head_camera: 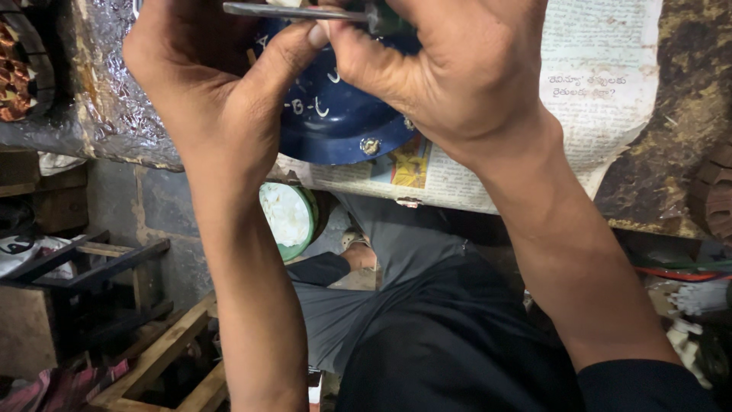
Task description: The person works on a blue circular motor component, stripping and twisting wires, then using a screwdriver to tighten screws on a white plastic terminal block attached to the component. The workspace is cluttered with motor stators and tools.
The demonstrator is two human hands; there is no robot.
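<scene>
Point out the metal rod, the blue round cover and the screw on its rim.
metal rod (293, 11), head view, on its bare shaft.
blue round cover (339, 122), head view, on its painted face.
screw (370, 146), head view, on its head.

Printed matter only: newspaper sheet (602, 84) spread flat on the workbench at top right, off-white with dense black print, one yellow-and-red colour block near its lower edge just below the blue metal cover (335, 122). Cover carries a few white hand-painted characters on its face, partly hidden behind both hands. No packages, signs or screens that I can make out.
</scene>
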